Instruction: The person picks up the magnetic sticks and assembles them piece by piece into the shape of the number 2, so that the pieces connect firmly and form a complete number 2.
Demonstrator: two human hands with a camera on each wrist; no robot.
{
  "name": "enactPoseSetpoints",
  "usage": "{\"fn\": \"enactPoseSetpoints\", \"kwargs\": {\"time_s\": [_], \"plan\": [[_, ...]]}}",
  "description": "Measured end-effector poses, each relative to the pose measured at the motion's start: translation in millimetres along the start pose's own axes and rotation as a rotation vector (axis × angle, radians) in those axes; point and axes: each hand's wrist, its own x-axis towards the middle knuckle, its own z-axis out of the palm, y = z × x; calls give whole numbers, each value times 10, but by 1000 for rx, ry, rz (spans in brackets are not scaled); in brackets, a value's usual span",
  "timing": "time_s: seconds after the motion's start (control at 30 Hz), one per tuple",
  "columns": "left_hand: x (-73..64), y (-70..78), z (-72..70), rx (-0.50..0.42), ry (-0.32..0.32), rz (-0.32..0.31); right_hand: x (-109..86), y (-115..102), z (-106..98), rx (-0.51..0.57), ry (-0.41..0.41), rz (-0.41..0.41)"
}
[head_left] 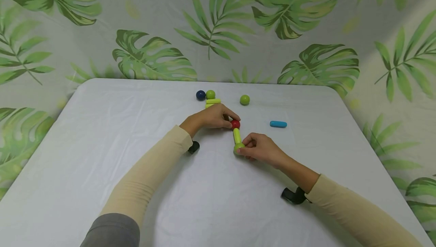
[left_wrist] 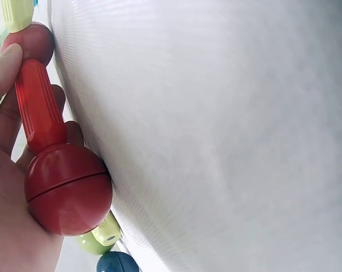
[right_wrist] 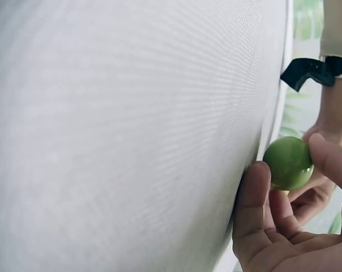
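My left hand (head_left: 215,116) grips a red ball (head_left: 235,124) between thumb and fingers. In the left wrist view a ribbed red rod (left_wrist: 41,105) joins that ball to a second red ball (left_wrist: 69,190) lying at the palm. From the gripped red ball a yellow-green rod (head_left: 237,136) runs toward the near side, ending at a green ball (head_left: 239,148). My right hand (head_left: 265,150) pinches this green ball between thumb and fingertips. The joined pieces are close over the white table (head_left: 211,201). The head view hides the red rod behind the left hand.
Beyond my left hand are a dark blue ball (head_left: 201,95), a green ball (head_left: 210,94) and yellow-green rods (head_left: 213,101). Another green ball (head_left: 245,100) sits farther right. A blue rod (head_left: 278,124) lies right of the hands. Leaf-print cloth (head_left: 218,23) hangs behind the table.
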Motion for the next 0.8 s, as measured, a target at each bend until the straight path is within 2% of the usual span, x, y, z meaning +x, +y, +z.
{"fn": "enactPoseSetpoints", "kwargs": {"time_s": [0.27,0.8], "plan": [[-3,50,-7,-9,-13,-21,-3,14,0,28,-33,-29],[29,51,-13,-1,-12,-23,-22,0,-7,43,-37,-52]]}}
